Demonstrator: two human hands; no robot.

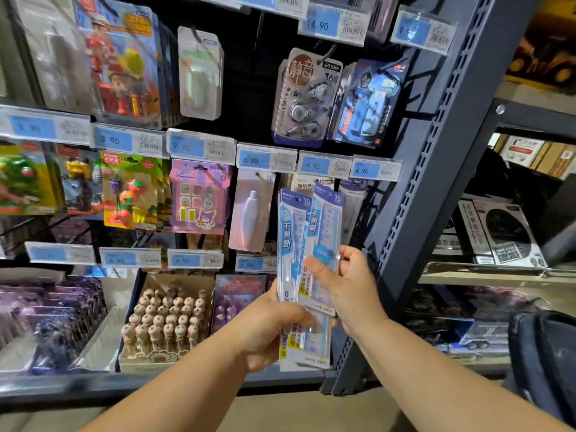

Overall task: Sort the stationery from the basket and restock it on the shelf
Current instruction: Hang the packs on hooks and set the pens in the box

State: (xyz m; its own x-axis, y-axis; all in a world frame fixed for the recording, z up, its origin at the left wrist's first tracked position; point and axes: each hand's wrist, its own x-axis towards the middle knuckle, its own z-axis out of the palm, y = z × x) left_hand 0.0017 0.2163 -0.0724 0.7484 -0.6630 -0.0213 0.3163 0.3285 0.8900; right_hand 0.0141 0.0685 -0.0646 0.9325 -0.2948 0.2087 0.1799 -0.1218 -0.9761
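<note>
Head view: ruler packs [307, 244] in both hands

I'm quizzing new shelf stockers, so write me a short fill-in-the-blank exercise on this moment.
1. The ruler packs are held by ____ hands at once.
2. The digits printed at the top of each held pack read ____.
3. The right hand presses its ____ against the front of the packs.
4. The price tag at the top of the shelf reads ____.

Missing words: both; 15; thumb; 14.90
</note>
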